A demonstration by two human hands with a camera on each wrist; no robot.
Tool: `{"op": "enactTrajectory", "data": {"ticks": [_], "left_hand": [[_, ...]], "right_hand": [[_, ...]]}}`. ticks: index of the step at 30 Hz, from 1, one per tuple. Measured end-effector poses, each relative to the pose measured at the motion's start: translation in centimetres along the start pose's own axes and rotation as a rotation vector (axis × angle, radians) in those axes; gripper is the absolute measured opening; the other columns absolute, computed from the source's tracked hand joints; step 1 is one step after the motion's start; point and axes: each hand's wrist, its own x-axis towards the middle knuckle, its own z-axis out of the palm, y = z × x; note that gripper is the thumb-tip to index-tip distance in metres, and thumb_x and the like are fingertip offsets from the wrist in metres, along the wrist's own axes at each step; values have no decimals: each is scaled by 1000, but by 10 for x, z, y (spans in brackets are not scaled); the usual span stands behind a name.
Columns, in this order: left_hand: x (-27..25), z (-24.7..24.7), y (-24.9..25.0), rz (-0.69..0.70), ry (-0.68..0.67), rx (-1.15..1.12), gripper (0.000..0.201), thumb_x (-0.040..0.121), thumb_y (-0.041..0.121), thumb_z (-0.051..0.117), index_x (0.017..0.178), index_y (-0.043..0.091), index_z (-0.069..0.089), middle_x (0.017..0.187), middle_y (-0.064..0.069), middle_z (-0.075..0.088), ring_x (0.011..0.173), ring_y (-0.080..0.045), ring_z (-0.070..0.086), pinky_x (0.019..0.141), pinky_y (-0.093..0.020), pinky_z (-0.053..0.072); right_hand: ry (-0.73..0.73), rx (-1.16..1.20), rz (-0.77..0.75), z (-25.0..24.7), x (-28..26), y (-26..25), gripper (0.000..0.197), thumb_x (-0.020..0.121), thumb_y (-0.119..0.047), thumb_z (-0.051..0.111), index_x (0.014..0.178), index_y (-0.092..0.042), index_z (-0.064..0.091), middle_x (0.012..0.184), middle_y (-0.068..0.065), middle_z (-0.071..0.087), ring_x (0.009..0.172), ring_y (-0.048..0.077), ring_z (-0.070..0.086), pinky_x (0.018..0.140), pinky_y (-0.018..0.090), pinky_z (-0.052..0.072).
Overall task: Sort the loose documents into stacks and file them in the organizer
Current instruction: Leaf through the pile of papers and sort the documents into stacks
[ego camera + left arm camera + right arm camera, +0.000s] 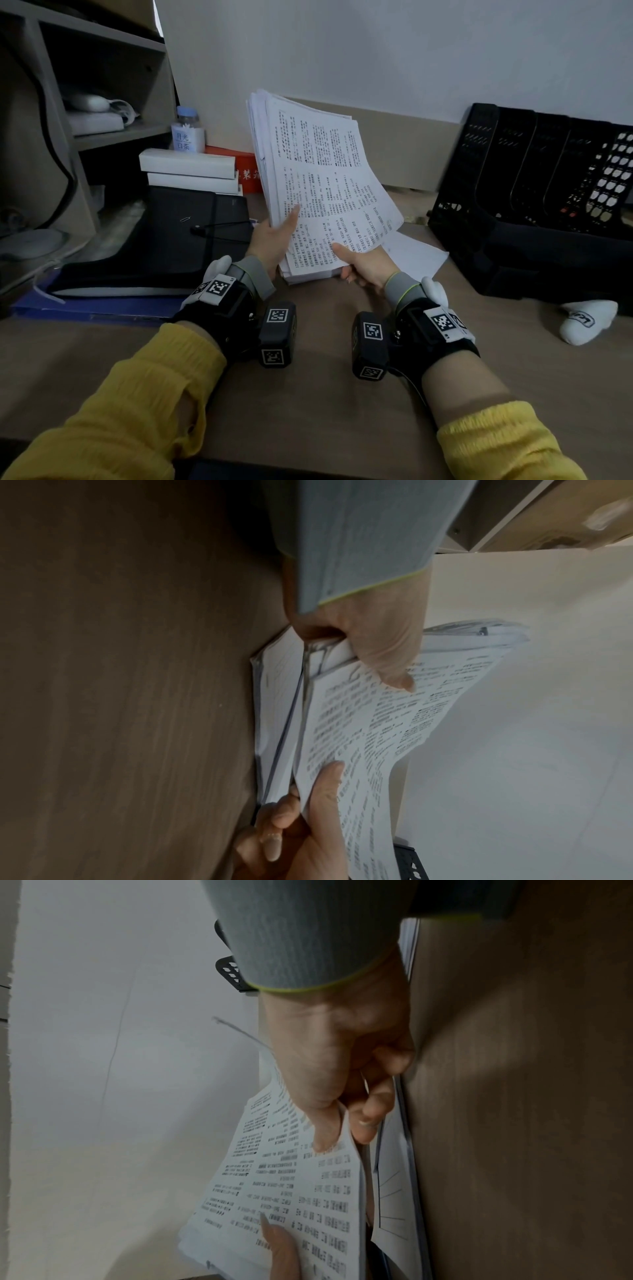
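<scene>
A thick stack of printed documents point(322, 185) stands tilted on its lower edge on the brown desk point(308, 394). My left hand point(277, 236) grips its lower left side, thumb on the front page. My right hand point(352, 263) grips the bottom edge, thumb on the print. In the left wrist view, the left hand point(369, 645) pinches the stack point(377, 723). In the right wrist view, the right hand point(329, 1085) pinches the pages point(291, 1191). A few loose sheets point(418, 253) lie flat under and behind the stack. The black mesh organizer point(513, 205) stands at the right, its slots looking empty.
A black case point(171, 240) lies at the left on a blue folder point(85, 308). Behind it are white boxes point(188, 168), a red box point(246, 171) and a small bottle point(187, 130). A shelf unit point(102, 102) fills the far left. A white soft item point(589, 322) lies before the organizer.
</scene>
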Motion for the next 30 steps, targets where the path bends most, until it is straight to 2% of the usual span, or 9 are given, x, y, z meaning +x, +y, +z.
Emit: {"op": "enactTrajectory", "data": {"ticks": [4, 8, 11, 13, 15, 16, 19, 26, 30], "left_hand": [[-1, 0, 1, 36, 20, -1, 26, 92, 37, 61, 111, 20, 61, 103, 0, 70, 89, -12, 69, 73, -27, 60], [-1, -1, 2, 54, 30, -15, 25, 94, 35, 59, 113, 20, 61, 98, 4, 68, 83, -5, 66, 64, -18, 58], [-1, -1, 1, 43, 24, -24, 24, 93, 36, 59, 112, 22, 61, 98, 5, 69, 86, -7, 68, 68, -23, 59], [-1, -1, 0, 43, 16, -14, 21, 93, 36, 59, 109, 22, 61, 95, 6, 69, 86, -8, 68, 70, -24, 59], [0, -2, 1, 38, 14, -8, 21, 93, 35, 60, 108, 21, 62, 95, 5, 69, 89, -11, 69, 73, -27, 59], [0, -2, 1, 33, 10, -5, 22, 93, 35, 60, 109, 20, 62, 98, 3, 70, 91, -14, 69, 76, -29, 59], [0, -2, 0, 19, -7, 10, 30, 92, 35, 61, 114, 14, 63, 103, -2, 70, 93, -15, 69, 73, -28, 60], [1, -2, -1, 60, 0, 56, 39, 91, 38, 61, 120, 12, 63, 111, -3, 70, 103, -20, 68, 87, -38, 57], [-1, -2, 1, 104, 12, 75, 44, 91, 40, 61, 126, 14, 61, 117, -1, 68, 107, -17, 66, 90, -35, 56]], "right_hand": [[51, 64, 85, 0, 0, -3, 30, 89, -44, 62, 89, -14, 58, 43, -2, 59, 34, 6, 48, 33, 14, 24], [316, 322, 188, -10, 7, 3, 16, 91, -23, 62, 88, -7, 58, 65, 7, 58, 30, 6, 46, 31, 11, 28], [460, 356, 233, -17, 13, 13, 37, 83, -27, 68, 107, -8, 47, 93, 8, 63, 63, 19, 63, 39, 19, 38], [476, 423, 232, -18, 13, 13, 51, 84, -25, 68, 122, -14, 36, 107, 7, 58, 87, 25, 65, 55, 27, 53], [474, 487, 222, -18, 14, 13, 48, 86, -20, 65, 125, -16, 38, 111, 8, 57, 101, 25, 63, 73, 35, 59], [466, 492, 218, -19, 14, 13, 39, 86, -18, 63, 120, -15, 43, 113, 9, 60, 102, 24, 64, 75, 36, 59], [461, 472, 211, -21, 12, 15, 7, 88, -15, 59, 94, -16, 55, 110, 11, 67, 96, 24, 67, 70, 33, 60], [484, 504, 98, -23, 7, 18, 13, 89, -5, 58, 100, -13, 60, 106, 15, 69, 87, 27, 65, 81, 43, 57], [512, 492, -17, -23, 1, 12, 21, 90, -2, 59, 109, -11, 59, 99, 5, 65, 76, 11, 61, 55, 16, 53]]}}
